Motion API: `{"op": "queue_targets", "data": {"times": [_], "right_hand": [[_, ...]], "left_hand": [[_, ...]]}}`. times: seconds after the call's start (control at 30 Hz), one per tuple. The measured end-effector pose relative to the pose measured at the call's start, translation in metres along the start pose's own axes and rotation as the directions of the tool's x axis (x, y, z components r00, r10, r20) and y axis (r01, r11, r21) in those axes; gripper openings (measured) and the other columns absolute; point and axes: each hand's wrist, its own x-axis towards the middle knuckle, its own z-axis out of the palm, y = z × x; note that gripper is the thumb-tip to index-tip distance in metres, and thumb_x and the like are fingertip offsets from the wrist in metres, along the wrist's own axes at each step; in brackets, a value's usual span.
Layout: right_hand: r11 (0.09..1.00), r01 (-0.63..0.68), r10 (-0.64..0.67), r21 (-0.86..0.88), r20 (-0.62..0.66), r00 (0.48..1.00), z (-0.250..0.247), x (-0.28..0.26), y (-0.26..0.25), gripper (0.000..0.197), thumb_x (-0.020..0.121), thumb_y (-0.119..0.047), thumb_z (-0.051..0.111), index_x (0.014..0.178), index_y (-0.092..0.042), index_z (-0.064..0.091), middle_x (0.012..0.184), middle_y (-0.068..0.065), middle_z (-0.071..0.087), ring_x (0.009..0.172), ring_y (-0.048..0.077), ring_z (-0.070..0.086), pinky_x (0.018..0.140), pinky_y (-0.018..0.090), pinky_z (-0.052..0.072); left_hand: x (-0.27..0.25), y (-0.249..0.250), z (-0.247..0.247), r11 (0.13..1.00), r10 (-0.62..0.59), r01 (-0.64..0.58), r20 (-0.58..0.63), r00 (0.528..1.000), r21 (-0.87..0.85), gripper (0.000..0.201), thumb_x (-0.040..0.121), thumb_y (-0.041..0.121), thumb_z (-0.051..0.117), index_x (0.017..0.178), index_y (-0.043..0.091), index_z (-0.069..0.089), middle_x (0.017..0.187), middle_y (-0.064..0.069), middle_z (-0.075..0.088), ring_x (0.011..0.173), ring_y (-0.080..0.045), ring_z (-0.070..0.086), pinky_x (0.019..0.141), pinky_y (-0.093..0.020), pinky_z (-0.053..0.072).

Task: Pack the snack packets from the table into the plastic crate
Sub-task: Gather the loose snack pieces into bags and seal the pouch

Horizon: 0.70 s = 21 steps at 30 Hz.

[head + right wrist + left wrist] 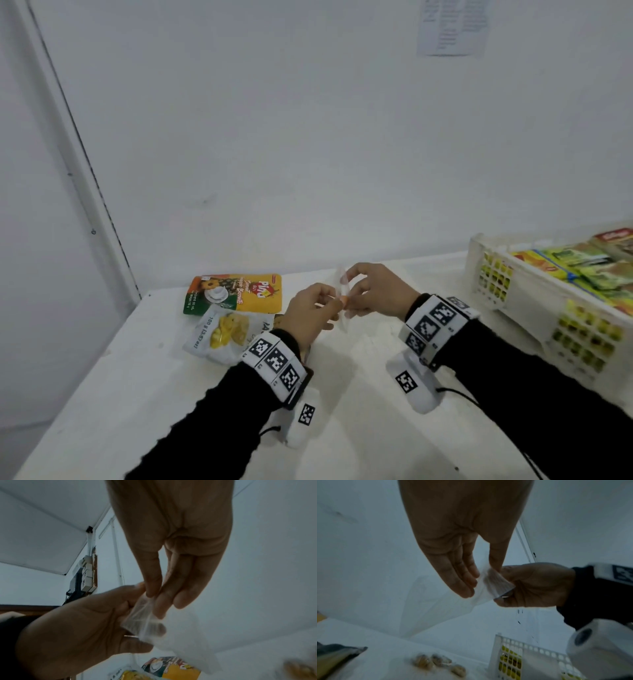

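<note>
A thin clear plastic bag [436, 604], crinkled and faintly glossy, hangs above the matt white table [144, 377]. Two packets near its far edge look like glossy printed foil: orange [236, 291] and white [226, 332]. The crate [520, 301] at the right edge is white perforated plastic. Sleeves [205, 428] are black knit cloth.

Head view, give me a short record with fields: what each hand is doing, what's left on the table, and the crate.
left hand: pinches clear plastic bag
right hand: pinches the same bag's edge
on table: orange-yellow packet, white packet, both left of the hands
crate: at right, already holds packets
</note>
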Motion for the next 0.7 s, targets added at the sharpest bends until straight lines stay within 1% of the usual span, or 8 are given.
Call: {"op": "queue_targets", "data": {"times": [0.13, 0.2, 0.27, 0.37, 0.47, 0.57, 0.63, 0.7], "right_hand": [[0.999, -0.032, 0.038, 0.044, -0.142, 0.989, -0.002, -0.003, 0.013, 0.047, 0.080, 0.006, 0.059, 0.118, -0.012, 0.038, 0.071, 0.006, 0.059, 0.055, 0.016, 0.064, 0.059, 0.025, 0.051], [0.993, 0.012, -0.045, -0.122, -0.278, 0.960, -0.008, -0.006, 0.017, 0.058, 0.078, -0.001, 0.059, 0.125, -0.022, 0.033, 0.087, 0.003, 0.053, 0.060, 0.014, 0.059, 0.061, 0.023, 0.047], [0.933, 0.070, -0.189, -0.352, -0.317, 0.929, -0.014, -0.008, 0.020, 0.054, 0.077, -0.006, 0.059, 0.122, -0.027, 0.038, 0.105, 0.000, 0.044, 0.068, 0.016, 0.055, 0.065, 0.024, 0.046], [0.820, 0.180, -0.360, -0.543, -0.245, 0.900, -0.026, -0.004, 0.027, 0.030, 0.076, -0.003, 0.055, 0.100, -0.020, 0.052, 0.112, -0.007, 0.040, 0.080, 0.026, 0.057, 0.071, 0.036, 0.050], [0.815, 0.185, -0.343, -0.549, -0.200, 0.918, -0.042, 0.006, 0.034, 0.019, 0.078, 0.003, 0.051, 0.084, -0.010, 0.064, 0.094, -0.002, 0.053, 0.073, 0.019, 0.051, 0.069, 0.028, 0.040], [0.826, 0.156, -0.297, -0.541, -0.184, 0.937, -0.057, 0.012, 0.042, 0.026, 0.080, 0.003, 0.051, 0.097, -0.012, 0.065, 0.097, -0.001, 0.059, 0.066, 0.012, 0.047, 0.070, 0.020, 0.036], [0.831, 0.229, -0.325, -0.508, -0.109, 0.939, -0.067, 0.013, 0.046, 0.027, 0.083, 0.001, 0.053, 0.101, -0.017, 0.061, 0.103, -0.009, 0.055, 0.061, 0.007, 0.049, 0.068, 0.018, 0.040], [0.822, 0.332, -0.395, -0.463, -0.042, 0.918, -0.075, 0.018, 0.051, 0.023, 0.086, 0.003, 0.053, 0.094, -0.016, 0.064, 0.110, -0.008, 0.057, 0.066, 0.004, 0.054, 0.068, 0.012, 0.043]], "left_hand": [[0.004, 0.004, 0.002, 0.999, -0.014, 0.017, -0.067, 0.998, 0.033, 0.016, 0.085, -0.002, 0.052, 0.078, 0.010, 0.061, 0.069, -0.005, 0.060, 0.056, -0.018, 0.059, 0.051, -0.021, 0.048], [0.009, 0.008, 0.003, 0.980, 0.055, -0.032, -0.112, 0.992, 0.199, 0.018, 0.085, -0.002, 0.047, 0.084, 0.007, 0.063, 0.067, -0.001, 0.056, 0.055, -0.016, 0.055, 0.051, -0.022, 0.047], [0.015, 0.014, 0.008, 0.906, 0.156, -0.113, -0.073, 0.985, 0.408, 0.021, 0.087, 0.002, 0.047, 0.094, 0.006, 0.066, 0.075, 0.000, 0.058, 0.059, -0.014, 0.052, 0.061, -0.024, 0.044], [0.024, 0.027, 0.020, 0.804, 0.210, -0.185, 0.021, 0.978, 0.565, 0.027, 0.090, 0.007, 0.044, 0.103, 0.010, 0.067, 0.091, -0.003, 0.061, 0.077, -0.014, 0.051, 0.073, -0.020, 0.038], [0.033, 0.039, 0.033, 0.736, 0.192, -0.194, 0.075, 0.979, 0.648, 0.032, 0.090, 0.009, 0.041, 0.110, 0.016, 0.066, 0.100, -0.003, 0.056, 0.095, -0.019, 0.054, 0.084, -0.025, 0.041], [0.045, 0.041, 0.041, 0.716, 0.123, -0.160, 0.104, 0.987, 0.679, 0.035, 0.091, 0.007, 0.039, 0.117, 0.017, 0.062, 0.112, -0.009, 0.056, 0.099, -0.023, 0.054, 0.085, -0.027, 0.042], [0.051, 0.040, 0.045, 0.737, 0.087, -0.126, 0.092, 0.992, 0.664, 0.035, 0.093, 0.004, 0.039, 0.120, 0.016, 0.059, 0.115, -0.011, 0.053, 0.093, -0.025, 0.055, 0.083, -0.028, 0.044], [0.059, 0.039, 0.047, 0.763, 0.116, -0.106, 0.025, 0.993, 0.638, 0.031, 0.093, 0.005, 0.045, 0.119, 0.015, 0.056, 0.117, -0.010, 0.049, 0.096, -0.029, 0.056, 0.085, -0.033, 0.048]]}}
